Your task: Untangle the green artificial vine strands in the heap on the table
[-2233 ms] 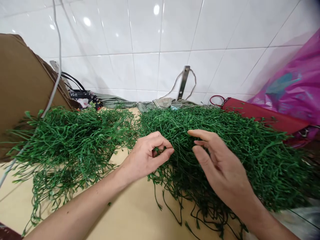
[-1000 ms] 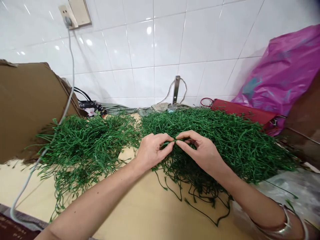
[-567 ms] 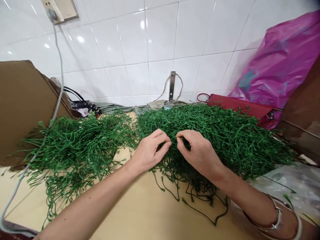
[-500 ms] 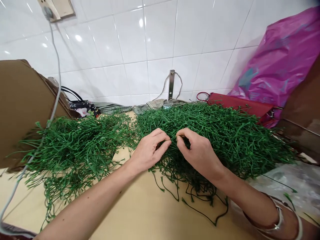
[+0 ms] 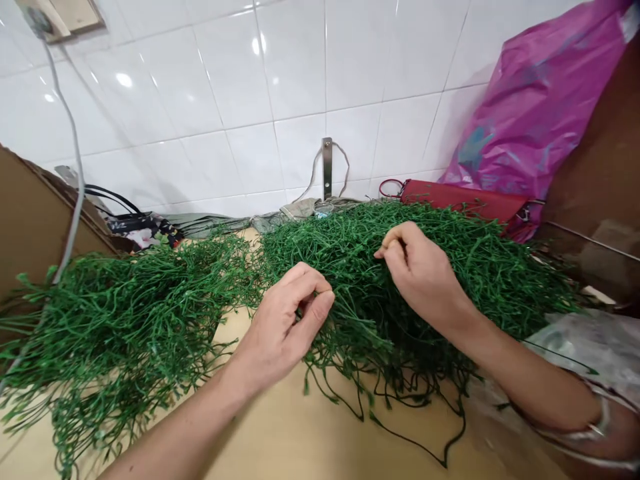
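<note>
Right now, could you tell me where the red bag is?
In the head view, the red bag lies at the right, behind the larger green heap, beside the pink plastic bag.

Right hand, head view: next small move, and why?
I'd probably bring the right hand in toward the left hand: they sit apart over the larger heap of green stems, each with thumb and fingertips drawn together. Whether either pinches a stem, I can't tell.
</note>
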The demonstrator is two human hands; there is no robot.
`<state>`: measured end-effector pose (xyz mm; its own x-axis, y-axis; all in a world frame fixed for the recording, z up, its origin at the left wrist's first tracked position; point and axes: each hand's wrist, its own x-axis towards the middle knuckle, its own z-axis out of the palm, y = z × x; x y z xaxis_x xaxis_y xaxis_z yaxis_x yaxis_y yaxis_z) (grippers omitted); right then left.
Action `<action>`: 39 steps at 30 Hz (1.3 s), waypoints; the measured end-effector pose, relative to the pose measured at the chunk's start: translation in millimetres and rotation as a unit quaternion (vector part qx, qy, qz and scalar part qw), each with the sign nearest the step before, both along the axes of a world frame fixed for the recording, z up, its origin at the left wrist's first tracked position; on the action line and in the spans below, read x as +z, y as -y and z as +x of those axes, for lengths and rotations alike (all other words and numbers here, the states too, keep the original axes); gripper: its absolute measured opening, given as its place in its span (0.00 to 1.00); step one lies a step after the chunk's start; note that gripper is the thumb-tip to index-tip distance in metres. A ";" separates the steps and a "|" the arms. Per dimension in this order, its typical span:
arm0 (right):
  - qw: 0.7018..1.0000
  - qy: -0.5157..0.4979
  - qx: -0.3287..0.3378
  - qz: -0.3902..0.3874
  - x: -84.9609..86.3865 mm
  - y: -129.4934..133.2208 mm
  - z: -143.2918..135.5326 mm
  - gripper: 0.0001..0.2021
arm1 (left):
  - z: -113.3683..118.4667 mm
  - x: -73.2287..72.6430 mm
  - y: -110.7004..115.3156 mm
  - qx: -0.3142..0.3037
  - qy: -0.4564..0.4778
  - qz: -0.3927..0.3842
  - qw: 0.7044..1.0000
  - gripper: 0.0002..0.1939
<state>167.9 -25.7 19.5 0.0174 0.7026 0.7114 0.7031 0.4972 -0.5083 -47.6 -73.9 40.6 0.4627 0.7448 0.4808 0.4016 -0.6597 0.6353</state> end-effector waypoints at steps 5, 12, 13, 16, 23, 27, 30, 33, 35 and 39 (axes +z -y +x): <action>0.997 0.006 0.069 0.038 13.7 12.3 -0.6 0.12 | 9.8 -12.9 -3.8 0.013 0.016 -0.026 0.999 0.11; 0.969 0.021 0.218 -0.110 17.5 23.7 -9.3 0.08 | 12.1 -18.8 -9.7 0.030 0.016 -0.031 0.999 0.10; 0.964 0.027 0.228 -0.133 17.5 24.2 -10.1 0.07 | 11.4 -18.7 -10.2 0.033 0.016 -0.031 0.999 0.09; 0.958 0.048 0.227 -0.167 16.4 24.5 -11.7 0.08 | 9.1 -18.5 -11.1 0.042 0.003 -0.037 0.998 0.10; 0.966 0.206 0.156 -0.016 13.1 24.3 -16.2 0.09 | 8.1 -14.0 -10.1 0.050 -0.013 -0.050 0.997 0.12; 0.976 0.184 0.114 0.017 17.9 21.4 -29.8 0.10 | 8.3 -8.0 -10.4 0.041 0.002 -0.035 0.999 0.11; 0.989 0.123 0.085 0.000 25.8 5.7 -27.8 0.11 | 5.4 -4.7 -8.5 0.050 0.016 -0.028 0.998 0.13; 0.998 0.064 0.005 -0.002 40.4 -14.2 -8.7 0.12 | 2.4 -3.9 -3.8 0.059 0.033 -0.034 0.997 0.15; 0.998 0.029 -0.062 0.012 51.2 -19.9 3.3 0.09 | 2.7 -5.0 -2.0 0.063 0.049 -0.042 0.996 0.15; 0.997 0.062 -0.009 0.041 59.0 -1.6 -0.2 0.09 | 6.6 -9.8 -6.2 0.069 0.067 -0.068 0.993 0.13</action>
<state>167.7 -24.1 78.5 -0.0631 0.6417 0.7644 0.7674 0.5209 -0.3739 -41.0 -67.8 30.9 0.2906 0.8589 0.4218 0.3883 -0.5087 0.7684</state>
